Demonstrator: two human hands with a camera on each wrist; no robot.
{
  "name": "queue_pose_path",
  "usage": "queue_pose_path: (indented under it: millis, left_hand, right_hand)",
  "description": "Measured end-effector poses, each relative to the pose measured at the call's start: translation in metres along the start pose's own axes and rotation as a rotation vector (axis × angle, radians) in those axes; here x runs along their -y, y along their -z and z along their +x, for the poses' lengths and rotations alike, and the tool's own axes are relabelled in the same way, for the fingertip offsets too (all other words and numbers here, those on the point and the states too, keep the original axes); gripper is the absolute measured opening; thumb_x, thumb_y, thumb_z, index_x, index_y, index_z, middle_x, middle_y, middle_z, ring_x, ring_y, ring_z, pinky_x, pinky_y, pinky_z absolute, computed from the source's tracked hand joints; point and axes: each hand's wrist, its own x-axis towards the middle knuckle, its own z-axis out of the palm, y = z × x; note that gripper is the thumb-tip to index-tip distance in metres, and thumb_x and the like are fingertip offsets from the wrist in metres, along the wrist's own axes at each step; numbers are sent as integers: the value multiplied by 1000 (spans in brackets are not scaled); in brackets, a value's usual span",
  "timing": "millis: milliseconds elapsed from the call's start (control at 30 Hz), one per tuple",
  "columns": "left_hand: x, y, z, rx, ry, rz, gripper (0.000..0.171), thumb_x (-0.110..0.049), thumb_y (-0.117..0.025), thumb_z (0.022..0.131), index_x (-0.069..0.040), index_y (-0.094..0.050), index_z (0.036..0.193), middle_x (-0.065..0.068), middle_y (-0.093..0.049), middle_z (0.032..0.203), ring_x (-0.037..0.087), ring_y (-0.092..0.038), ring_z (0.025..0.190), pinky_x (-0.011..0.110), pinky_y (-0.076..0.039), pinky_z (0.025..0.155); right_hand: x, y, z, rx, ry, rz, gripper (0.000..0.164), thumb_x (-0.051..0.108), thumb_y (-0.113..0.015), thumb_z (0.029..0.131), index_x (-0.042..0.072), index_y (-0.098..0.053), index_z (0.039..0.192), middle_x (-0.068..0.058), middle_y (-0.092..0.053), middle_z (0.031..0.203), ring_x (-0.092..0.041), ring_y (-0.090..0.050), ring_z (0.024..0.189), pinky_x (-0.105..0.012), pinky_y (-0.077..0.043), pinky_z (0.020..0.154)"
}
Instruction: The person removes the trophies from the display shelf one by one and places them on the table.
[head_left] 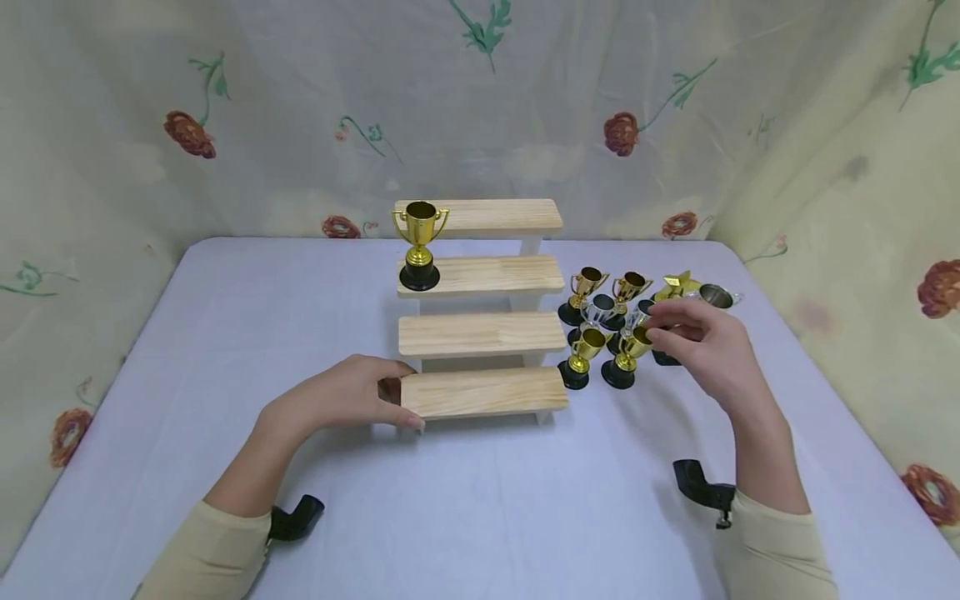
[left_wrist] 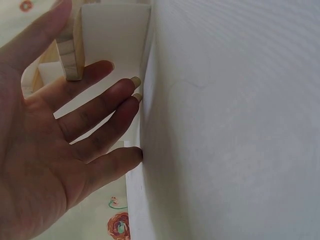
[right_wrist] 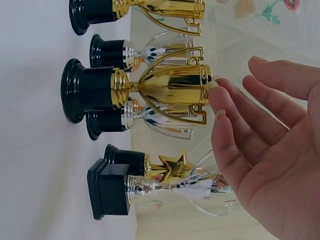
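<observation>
A tiered stand with light wooden steps [head_left: 483, 392] and white supports stands mid-table. My left hand [head_left: 345, 396] grips the left end of its lowest step, the board's end [left_wrist: 71, 52] lying between thumb and index finger; the other fingers spread beside the white support. One gold trophy cup [head_left: 420, 233] stands upright at the left of the second step from the top. My right hand [head_left: 701, 346] is at the nearest right gold trophy [right_wrist: 170, 87], fingertips right at its rim and thumb apart from it. Another gold trophy [head_left: 585, 354] stands to its left.
Behind these are silver trophies [head_left: 600, 310], copper-gold trophies [head_left: 587, 283], a star trophy [head_left: 678, 285] and a larger silver cup [head_left: 716, 296], closely grouped right of the stand. White cloth covers the table [head_left: 480, 517]; a flowered curtain [head_left: 495, 125] hangs behind.
</observation>
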Motion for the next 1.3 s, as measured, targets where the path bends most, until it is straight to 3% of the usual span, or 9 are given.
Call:
queue_pose_path:
  millis: [100,367,600,833,1300]
  left_hand:
    - [-1,-1,0,4,1,-7,51,-59,-81,72,-26,-67,108,-8,-67,88,13,-58,82,32,-46,74]
    - [-1,0,0,5,-2,-6,53,-58,-82,71,-27,-66,111,-9,-67,92,13,-59,85,32,-47,76]
    - [-2,0,-1,2,-2,-5,53,-58,-82,71,-26,-67,110,-9,-67,90,13,-59,84,32,-47,75]
    - [-2,0,-1,-4,-5,-8,52,-56,-83,72,-25,-67,110,-8,-67,89,13,-59,82,32,-47,74]
    - [-1,0,0,1,4,2,51,-57,-82,72,-27,-67,110,-9,-67,89,13,-59,83,32,-47,74]
  right_hand:
    - [1,-2,0,1,31,8,36,19,-70,93,6,-62,126,0,-71,106,1,-67,84,-16,-52,72]
    - [10,-6,2,-8,30,14,30,21,-70,93,10,-65,121,7,-70,103,-1,-67,85,-19,-54,72]
    - [20,-10,3,-6,37,-5,29,25,-69,94,15,-65,120,-3,-69,109,0,-65,85,-20,-53,72]
    - [30,-17,7,5,105,4,32,23,-68,94,10,-65,123,-11,-70,114,0,-63,88,-16,-51,72]
    - [56,-39,15,36,175,85,28,22,-69,94,11,-66,119,-11,-71,110,-5,-66,89,-17,-52,75]
